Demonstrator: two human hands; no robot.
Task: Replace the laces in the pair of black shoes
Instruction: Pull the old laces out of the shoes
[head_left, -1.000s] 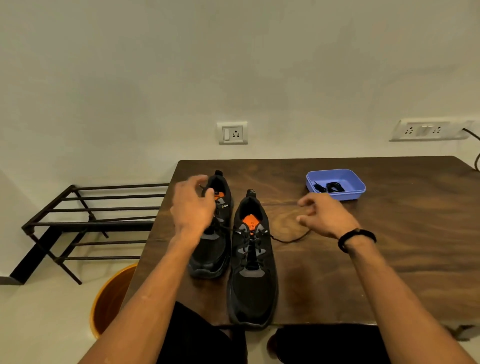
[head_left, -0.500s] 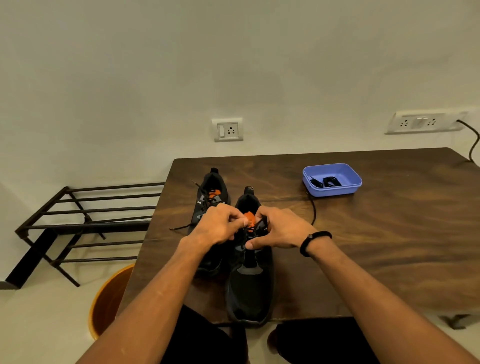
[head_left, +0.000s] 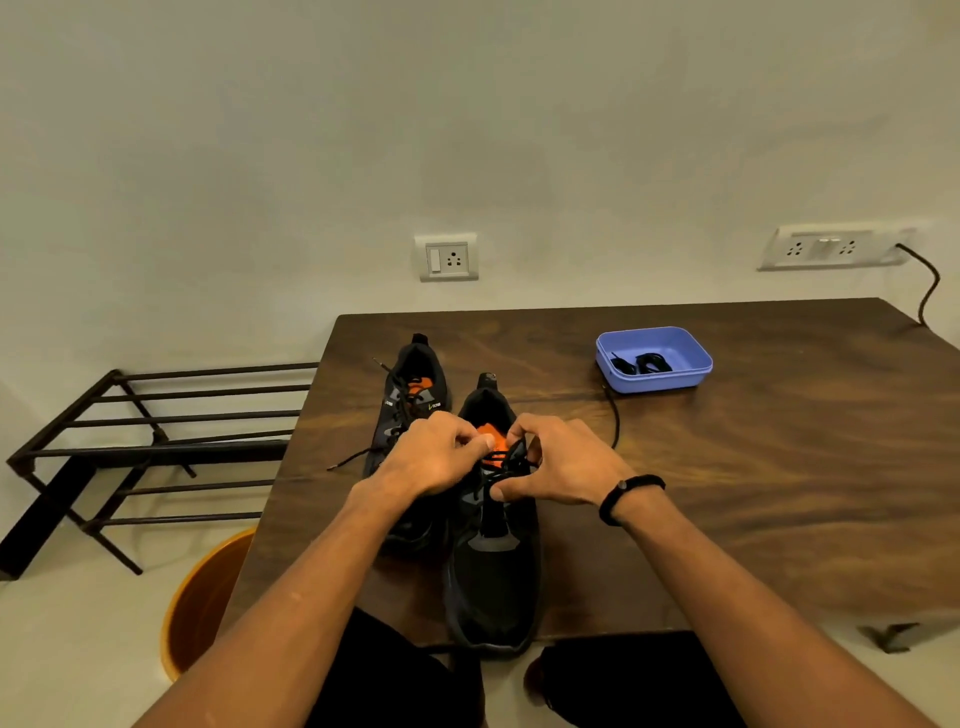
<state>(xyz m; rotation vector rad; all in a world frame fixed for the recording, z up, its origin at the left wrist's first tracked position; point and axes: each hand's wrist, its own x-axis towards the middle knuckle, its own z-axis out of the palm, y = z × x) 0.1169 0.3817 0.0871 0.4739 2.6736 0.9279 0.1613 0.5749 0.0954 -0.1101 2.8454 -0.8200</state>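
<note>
both hands pinched the black lace (head_left: 511, 460) over the near shoe (head_left: 491, 582): left hand (head_left: 434, 460) and right hand (head_left: 563, 462) with fingers curled.

bare table (head_left: 753, 493) lies open right of the shoes (head_left: 491, 571); a blue tray (head_left: 654, 382) and a trailing lace (head_left: 615, 415) block the far side.

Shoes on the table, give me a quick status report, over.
Left hand and right hand both pinching the lace on the near shoe. Far shoe unlaced at top, untouched. Blue tray with spare laces off right; nothing blocking.
</note>
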